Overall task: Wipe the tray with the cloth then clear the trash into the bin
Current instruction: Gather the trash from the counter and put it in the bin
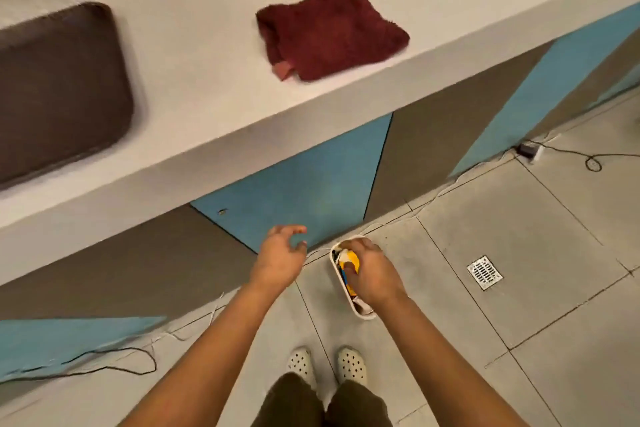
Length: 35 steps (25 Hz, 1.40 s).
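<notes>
Right hand (372,274): over the white bin (349,302) on the floor, fingers pressing yellow trash (348,267) into it. Left hand (280,258): beside the bin, loosely curled, empty. Red cloth (329,33) and brown tray (59,87): on the counter (207,87) above.

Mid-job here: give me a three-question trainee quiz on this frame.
1. True or false: the red cloth lies on the brown tray.
2. Which hand is over the white bin with the yellow trash? A) left hand B) right hand
3. Fill in: the bin stands on the ____.

Key: 1 false, it lies on the counter beside the tray. 2 B. 3 floor.
</notes>
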Each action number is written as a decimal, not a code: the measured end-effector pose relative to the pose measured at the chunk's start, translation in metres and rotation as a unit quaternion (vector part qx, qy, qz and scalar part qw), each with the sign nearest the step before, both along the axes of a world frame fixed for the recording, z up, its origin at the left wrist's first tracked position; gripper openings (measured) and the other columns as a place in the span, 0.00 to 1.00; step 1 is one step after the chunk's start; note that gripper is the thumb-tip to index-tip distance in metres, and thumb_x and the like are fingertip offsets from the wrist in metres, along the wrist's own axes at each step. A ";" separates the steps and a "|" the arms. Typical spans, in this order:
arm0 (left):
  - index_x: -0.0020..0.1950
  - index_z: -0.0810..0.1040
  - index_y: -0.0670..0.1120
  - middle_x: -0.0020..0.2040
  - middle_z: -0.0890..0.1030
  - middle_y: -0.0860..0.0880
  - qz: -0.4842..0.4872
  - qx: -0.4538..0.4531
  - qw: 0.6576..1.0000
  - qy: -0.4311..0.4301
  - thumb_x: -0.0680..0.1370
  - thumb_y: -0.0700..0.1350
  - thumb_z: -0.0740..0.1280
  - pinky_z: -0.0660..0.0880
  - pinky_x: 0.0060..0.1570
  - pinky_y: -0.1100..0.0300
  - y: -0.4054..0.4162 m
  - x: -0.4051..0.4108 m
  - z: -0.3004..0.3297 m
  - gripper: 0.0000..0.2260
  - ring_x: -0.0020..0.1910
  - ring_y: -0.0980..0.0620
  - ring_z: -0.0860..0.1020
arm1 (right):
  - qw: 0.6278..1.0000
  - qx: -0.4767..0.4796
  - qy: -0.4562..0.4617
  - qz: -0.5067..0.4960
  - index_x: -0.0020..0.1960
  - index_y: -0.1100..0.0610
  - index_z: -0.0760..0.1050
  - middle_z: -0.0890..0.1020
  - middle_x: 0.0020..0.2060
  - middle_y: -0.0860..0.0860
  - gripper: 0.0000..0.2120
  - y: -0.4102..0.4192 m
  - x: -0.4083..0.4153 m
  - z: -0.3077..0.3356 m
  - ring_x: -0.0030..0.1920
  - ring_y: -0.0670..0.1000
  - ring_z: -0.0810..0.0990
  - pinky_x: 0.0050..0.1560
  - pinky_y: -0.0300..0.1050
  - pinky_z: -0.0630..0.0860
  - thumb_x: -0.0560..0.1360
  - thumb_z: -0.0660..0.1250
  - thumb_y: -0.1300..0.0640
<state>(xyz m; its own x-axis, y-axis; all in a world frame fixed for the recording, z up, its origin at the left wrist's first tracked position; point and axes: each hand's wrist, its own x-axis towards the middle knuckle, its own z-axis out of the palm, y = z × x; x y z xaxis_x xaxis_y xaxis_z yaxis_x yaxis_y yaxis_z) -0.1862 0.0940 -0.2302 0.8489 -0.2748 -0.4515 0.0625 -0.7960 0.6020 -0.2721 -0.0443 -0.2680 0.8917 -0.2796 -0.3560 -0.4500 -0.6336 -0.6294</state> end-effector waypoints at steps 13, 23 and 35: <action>0.59 0.76 0.50 0.50 0.75 0.54 0.141 -0.204 0.951 -0.184 0.78 0.43 0.63 0.69 0.36 0.70 0.073 0.049 0.227 0.11 0.34 0.59 0.72 | 0.959 0.118 -0.241 0.088 0.53 0.50 0.75 0.76 0.46 0.44 0.12 0.050 0.115 0.248 0.42 0.42 0.75 0.39 0.31 0.70 0.74 0.63 0.63; 0.57 0.78 0.48 0.43 0.75 0.55 0.231 -0.223 0.917 -0.235 0.77 0.40 0.64 0.67 0.33 0.80 0.207 0.189 0.254 0.10 0.34 0.59 0.71 | 0.961 0.126 -0.220 0.110 0.52 0.49 0.75 0.77 0.49 0.45 0.11 0.155 0.266 0.270 0.41 0.44 0.75 0.43 0.31 0.70 0.74 0.63 0.62; 0.57 0.76 0.50 0.51 0.76 0.52 0.236 -0.180 0.931 -0.211 0.78 0.41 0.63 0.68 0.35 0.71 0.315 0.377 0.240 0.10 0.38 0.59 0.74 | 0.971 0.066 -0.217 0.072 0.55 0.53 0.77 0.76 0.53 0.46 0.12 0.222 0.422 0.272 0.41 0.40 0.76 0.42 0.25 0.68 0.74 0.63 0.63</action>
